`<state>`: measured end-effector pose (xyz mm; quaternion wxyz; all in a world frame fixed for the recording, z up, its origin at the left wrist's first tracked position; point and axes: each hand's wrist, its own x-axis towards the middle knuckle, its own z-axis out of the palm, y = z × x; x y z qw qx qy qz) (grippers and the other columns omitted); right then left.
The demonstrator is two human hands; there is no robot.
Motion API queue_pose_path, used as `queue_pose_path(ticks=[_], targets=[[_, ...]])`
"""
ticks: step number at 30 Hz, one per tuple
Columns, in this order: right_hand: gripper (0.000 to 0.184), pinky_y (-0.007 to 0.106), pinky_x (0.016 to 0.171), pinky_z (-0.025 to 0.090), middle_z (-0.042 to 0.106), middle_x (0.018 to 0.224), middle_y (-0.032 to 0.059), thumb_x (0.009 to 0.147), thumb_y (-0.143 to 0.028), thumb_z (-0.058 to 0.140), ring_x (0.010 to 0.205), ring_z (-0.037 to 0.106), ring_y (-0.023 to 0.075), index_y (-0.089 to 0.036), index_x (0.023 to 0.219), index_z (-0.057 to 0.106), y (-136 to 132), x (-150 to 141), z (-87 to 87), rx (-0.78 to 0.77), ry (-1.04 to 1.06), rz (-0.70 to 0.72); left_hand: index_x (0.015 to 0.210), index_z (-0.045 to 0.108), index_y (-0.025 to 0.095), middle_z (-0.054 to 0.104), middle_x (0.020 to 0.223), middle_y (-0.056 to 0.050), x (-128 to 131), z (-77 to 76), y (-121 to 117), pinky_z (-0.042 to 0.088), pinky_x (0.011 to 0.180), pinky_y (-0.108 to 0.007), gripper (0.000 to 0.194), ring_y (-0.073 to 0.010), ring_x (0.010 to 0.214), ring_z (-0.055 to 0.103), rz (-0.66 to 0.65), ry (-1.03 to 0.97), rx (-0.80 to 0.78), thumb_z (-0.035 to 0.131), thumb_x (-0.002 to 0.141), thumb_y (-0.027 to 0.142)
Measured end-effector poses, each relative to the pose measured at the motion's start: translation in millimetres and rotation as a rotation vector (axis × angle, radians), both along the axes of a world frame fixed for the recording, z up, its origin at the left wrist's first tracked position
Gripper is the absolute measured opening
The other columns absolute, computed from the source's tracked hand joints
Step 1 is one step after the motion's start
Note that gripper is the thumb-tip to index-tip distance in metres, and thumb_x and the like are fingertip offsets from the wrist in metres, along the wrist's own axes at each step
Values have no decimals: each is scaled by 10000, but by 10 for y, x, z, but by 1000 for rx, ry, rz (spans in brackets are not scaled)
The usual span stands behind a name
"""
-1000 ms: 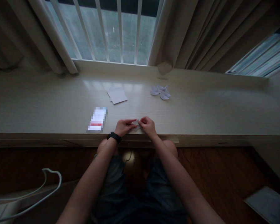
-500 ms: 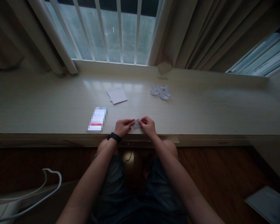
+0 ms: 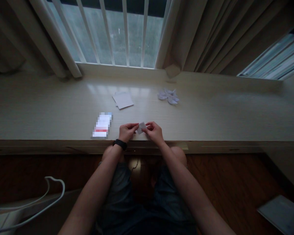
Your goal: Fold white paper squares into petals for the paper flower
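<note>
A small folded piece of white paper (image 3: 141,127) is held up between both hands close to the front edge of the pale counter (image 3: 210,114). My left hand (image 3: 127,131) pinches its left side, a dark watch on the wrist. On the opposite side, my right hand (image 3: 154,132) grips the paper between thumb and fingers. Beyond the hands lie square white sheets (image 3: 123,100), one overlapping another. To their right rests a cluster of folded white paper pieces (image 3: 168,96) with pointed tips.
A phone (image 3: 102,125) with a blurred screen lies left of my hands. Behind the counter are a barred window (image 3: 127,36) and curtains (image 3: 201,36). A white cable-like loop (image 3: 61,192) is at lower left, and a flat pale object (image 3: 283,212) lies on the floor at right.
The paper between my hands has turned and now shows a brighter, squarer face. My left hand has shifted slightly left, and the right fingers have changed their hold.
</note>
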<state>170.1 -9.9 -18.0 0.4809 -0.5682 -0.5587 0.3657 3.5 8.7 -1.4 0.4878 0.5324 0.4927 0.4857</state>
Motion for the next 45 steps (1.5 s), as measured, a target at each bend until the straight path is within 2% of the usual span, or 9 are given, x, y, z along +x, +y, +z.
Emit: queue_pose_path(ticks=[6,11,14,21,31,35,38,42,45], targets=[[286,279,606,480,699,702,16,689,-425,729,638,645,182,-205,842,630,-13,-10,12,13,-28,-35,912,748,96,737,792,-106,3,-38,1,486,529,-256,414,-145,581,611,1,37,8,759,678,437],[266,300,664,514,729,793,39,723,-436,701,733,680,205,-203,844,665,-12,9,-23,30,-9,7,1019,732,124,733,785,-84,-17,-51,8,476,574,-248,502,-161,648,627,-74,177,89,776,653,465],[272,301,674,519,736,819,43,723,-444,702,756,684,207,-203,849,685,-1,18,-63,31,-5,27,1024,738,141,740,819,-87,-21,-63,15,470,580,-250,487,-170,678,631,-103,229,110,749,680,486],[305,286,614,502,736,793,51,710,-470,705,673,661,183,-195,842,696,35,28,-132,-12,35,49,873,756,131,733,758,-86,-10,-67,17,450,535,-240,415,-161,639,620,-74,232,70,743,677,496],[393,259,524,460,637,587,-1,592,-530,775,528,575,138,-190,680,598,11,65,34,-94,166,143,819,736,115,712,709,-66,-20,-1,12,439,493,-226,421,-134,573,590,-135,159,-14,779,624,486],[385,265,543,476,655,622,9,611,-514,767,549,594,142,-182,744,625,-6,76,78,-87,204,171,868,735,115,714,721,-66,-41,3,26,452,493,-227,448,-128,560,588,-188,101,-44,790,614,480],[374,265,558,482,665,645,6,635,-480,757,571,610,147,-186,835,641,-7,79,83,-57,175,181,905,738,107,706,691,-67,-52,10,30,447,478,-227,475,-125,533,580,-179,80,-48,799,606,471],[454,260,527,481,610,555,-48,597,-457,779,514,592,142,-196,923,601,16,86,63,-69,205,195,1006,726,104,666,598,-38,-57,39,24,430,447,-215,546,-117,489,562,-193,78,-59,806,604,465],[507,257,515,491,584,519,-83,572,-447,797,478,585,134,-213,930,525,23,96,65,-91,287,181,1157,668,110,678,624,-32,-61,61,29,467,480,-216,653,-113,513,575,-228,23,-72,798,621,459]])
